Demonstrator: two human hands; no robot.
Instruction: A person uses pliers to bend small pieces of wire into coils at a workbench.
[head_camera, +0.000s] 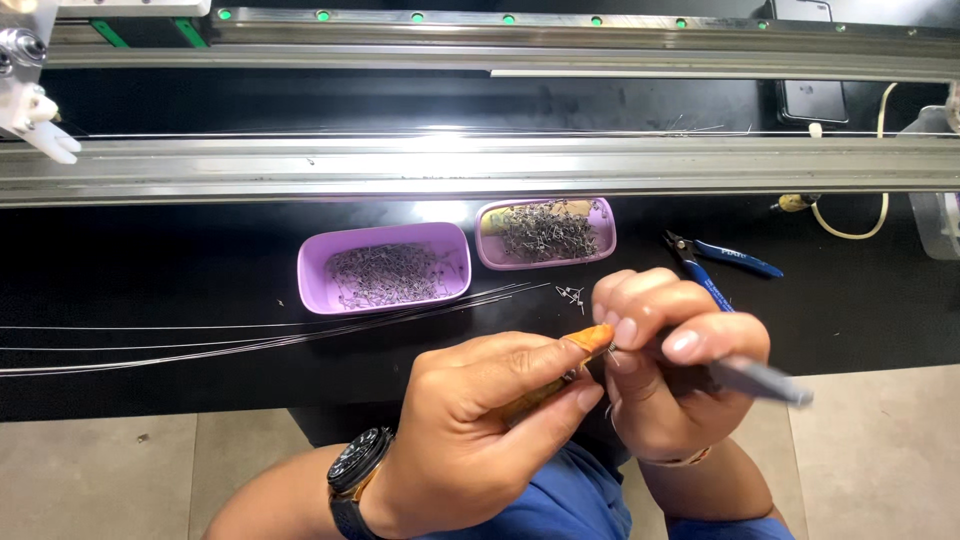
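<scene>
Black bench, tiled floor at 6 o'clock — two lilac trays of pins, wires at 9, blue cutters at 2. Left hand pinches orange tool; right hand closed around grey tool — centre.

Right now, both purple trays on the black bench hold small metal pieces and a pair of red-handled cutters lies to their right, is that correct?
Not quite: the cutters have blue handles, not red. The head view shows them lying on the black bench, to the right of the two purple trays; both trays do hold small metal pieces.
</scene>
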